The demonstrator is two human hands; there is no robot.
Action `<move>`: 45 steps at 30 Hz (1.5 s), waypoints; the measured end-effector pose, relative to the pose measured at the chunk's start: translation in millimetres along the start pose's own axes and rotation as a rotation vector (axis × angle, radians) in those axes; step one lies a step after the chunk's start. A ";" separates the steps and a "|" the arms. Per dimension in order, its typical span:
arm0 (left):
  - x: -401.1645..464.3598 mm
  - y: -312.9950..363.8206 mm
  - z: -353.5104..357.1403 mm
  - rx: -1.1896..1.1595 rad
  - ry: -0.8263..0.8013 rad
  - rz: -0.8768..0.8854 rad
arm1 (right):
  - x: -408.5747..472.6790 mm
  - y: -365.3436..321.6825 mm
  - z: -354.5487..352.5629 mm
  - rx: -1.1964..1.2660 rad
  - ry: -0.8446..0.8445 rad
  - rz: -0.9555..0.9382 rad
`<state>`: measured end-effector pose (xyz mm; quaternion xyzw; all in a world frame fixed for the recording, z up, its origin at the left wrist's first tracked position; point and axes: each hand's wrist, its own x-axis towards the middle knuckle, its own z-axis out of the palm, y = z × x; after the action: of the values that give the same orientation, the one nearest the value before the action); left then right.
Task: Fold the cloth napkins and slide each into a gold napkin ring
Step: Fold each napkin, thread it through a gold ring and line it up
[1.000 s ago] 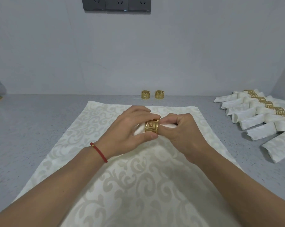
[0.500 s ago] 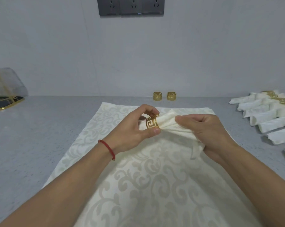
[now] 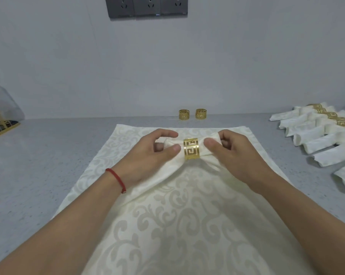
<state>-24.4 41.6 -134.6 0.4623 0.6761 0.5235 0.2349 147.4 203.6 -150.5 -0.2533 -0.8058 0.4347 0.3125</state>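
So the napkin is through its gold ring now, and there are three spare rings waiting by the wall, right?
Not quite: the head view shows two spare rings by the wall, not three. The rest holds: the napkin passes through its gold ring, held by the left hand and right hand.

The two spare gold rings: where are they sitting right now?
In the head view, the two spare gold rings stand side by side on the grey counter at the foot of the wall, just beyond the far edge of the patterned cloth, below the wall sockets.
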 end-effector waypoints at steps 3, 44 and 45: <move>-0.7 -0.9 0.6 -0.085 -0.042 -0.029 | 0.6 -0.7 -1.2 -0.034 -0.034 -0.015; -16.0 55.4 185.4 0.373 -0.038 0.086 | -113.6 29.6 -241.7 -1.062 -0.073 -0.141; -17.9 43.8 192.0 0.468 -0.033 0.134 | -116.9 48.3 -259.3 -1.116 -0.026 -0.121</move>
<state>154.4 121.3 -162.6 0.5566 0.7427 0.3594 0.0973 420.8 288.6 -114.4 -0.3281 -0.9305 -0.0735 0.1456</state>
